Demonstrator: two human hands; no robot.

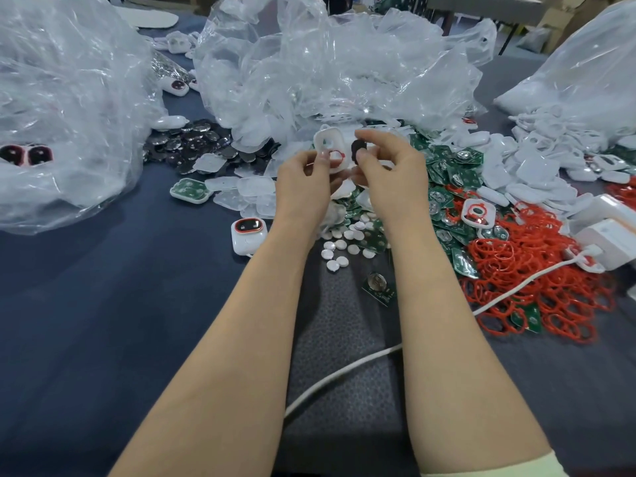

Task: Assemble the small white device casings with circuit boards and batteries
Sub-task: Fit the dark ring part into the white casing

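As the left hand (303, 173) grips a casing (329, 142) steady, the right hand (389, 166) pinches a dark disc (357, 148) just beside it, seemingly ready for fitting.

Two hands: left hand (303, 177), right hand (392, 173). One white casing (332, 146) and one dark disc (358, 149) held up between them. Three big clear bags: left bag (62, 98), centre bag (327, 70), right bag (585, 74). On the tabletop (103, 304), one finished device (248, 234), one casing with green board (190, 191), one casing with red ring (478, 212), one loose circuit board (378, 290) lying apart. Two white boxes (611, 241), one white cable (344, 373). Small white discs (340, 245): roughly a dozen. Red rings (537, 280), green boards (444, 187), silvery-dark discs (192, 142): heaps, beyond counting.
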